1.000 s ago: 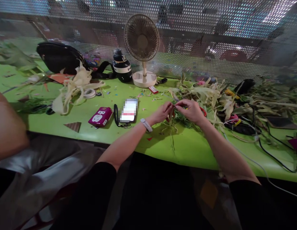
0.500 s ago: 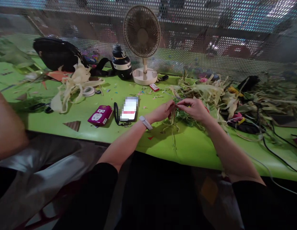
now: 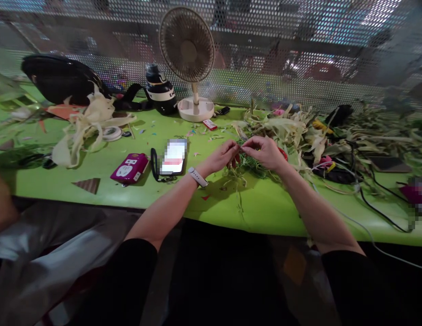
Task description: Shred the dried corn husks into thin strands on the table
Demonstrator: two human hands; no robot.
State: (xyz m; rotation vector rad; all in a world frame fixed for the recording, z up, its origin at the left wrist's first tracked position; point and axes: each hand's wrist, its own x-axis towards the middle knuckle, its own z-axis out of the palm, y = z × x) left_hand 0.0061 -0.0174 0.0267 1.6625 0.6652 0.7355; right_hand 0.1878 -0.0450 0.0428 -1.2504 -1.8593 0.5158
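My left hand [image 3: 225, 156], with a pale band at its wrist, is closed above the green table. Thin pale husk strands [image 3: 240, 194] trail down from its fingers onto the surface. My right hand [image 3: 263, 151] meets it with thumb and forefinger pinched together; what sits between those fingertips is too small to make out. Under and between the hands lies a tangle of green string-like fibre [image 3: 253, 168]. Part of a red round object [image 3: 283, 154] shows behind my right hand. Just beyond is a heap of dried corn husks [image 3: 285, 126].
Left of my hands lie a phone [image 3: 174, 156] and a magenta pouch [image 3: 129, 170]. A fan [image 3: 196, 108], a dark bottle [image 3: 161, 93] and a black bag [image 3: 61, 81] stand along the perforated screen. Cables [image 3: 377, 194] run on the right. Another person's arm [image 3: 3, 203] rests at far left.
The view has turned slightly right, so everything sits further left. My hands remain together at the same place, fingertips meeting. The neighbour's arm has slipped further towards the left edge.
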